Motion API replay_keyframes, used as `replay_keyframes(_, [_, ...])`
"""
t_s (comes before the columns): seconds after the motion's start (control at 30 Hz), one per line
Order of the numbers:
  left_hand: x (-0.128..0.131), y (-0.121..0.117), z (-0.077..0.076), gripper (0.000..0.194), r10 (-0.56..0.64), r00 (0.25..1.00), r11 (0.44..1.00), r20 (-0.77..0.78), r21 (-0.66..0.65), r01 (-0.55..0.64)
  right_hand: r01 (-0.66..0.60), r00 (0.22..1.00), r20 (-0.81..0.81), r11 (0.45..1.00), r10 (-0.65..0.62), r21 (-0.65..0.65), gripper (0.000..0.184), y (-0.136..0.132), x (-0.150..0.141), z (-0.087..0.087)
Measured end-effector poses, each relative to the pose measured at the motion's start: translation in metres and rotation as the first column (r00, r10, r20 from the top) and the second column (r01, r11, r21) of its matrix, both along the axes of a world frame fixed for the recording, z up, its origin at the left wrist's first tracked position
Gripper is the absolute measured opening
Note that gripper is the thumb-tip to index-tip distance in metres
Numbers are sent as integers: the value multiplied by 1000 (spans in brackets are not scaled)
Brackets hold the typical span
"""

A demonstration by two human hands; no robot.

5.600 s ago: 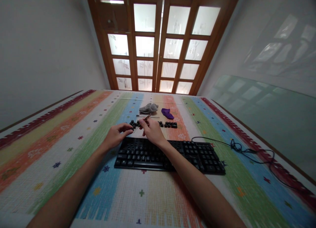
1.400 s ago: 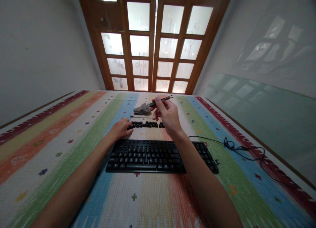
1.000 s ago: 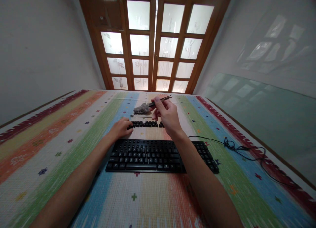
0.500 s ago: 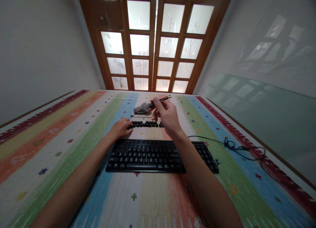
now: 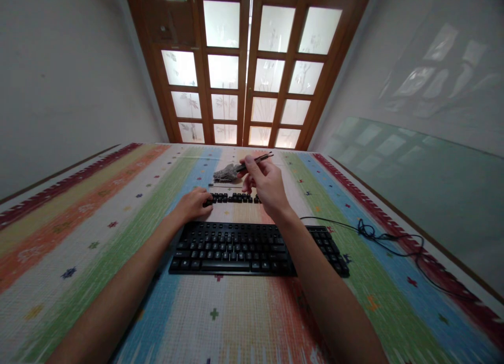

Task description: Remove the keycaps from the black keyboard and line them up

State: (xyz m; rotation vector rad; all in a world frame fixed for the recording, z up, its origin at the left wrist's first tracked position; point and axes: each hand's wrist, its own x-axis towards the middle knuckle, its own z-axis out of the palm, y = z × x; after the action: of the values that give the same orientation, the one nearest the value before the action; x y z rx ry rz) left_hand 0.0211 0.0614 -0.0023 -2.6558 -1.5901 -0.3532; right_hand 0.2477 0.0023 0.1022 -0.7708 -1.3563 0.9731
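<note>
A black keyboard lies on the striped mat in front of me. Behind it runs a row of loose black keycaps. My left hand rests on the mat with its fingertips curled at the left end of that row; whether they pinch a keycap is hidden. My right hand is raised above the row and pinches a thin dark metal tool, like tweezers, pointing up and right.
A crumpled grey cloth and a thin stick lie behind the keycaps. The keyboard's black cable coils to the right. A glass panel leans on the right wall; wooden doors close the far end.
Since 5.6 s ago my right hand has lifted the tool up and to the right, and the left hand has dropped to the keycap row. Over the last second nothing visibly moves.
</note>
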Motion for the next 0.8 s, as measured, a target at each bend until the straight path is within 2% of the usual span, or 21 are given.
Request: replay_keyframes(0.8, [6,-5,-2,27,-39,999,999,-7,1,39,-39,999,-23,999,39,7,44,2,0,-2])
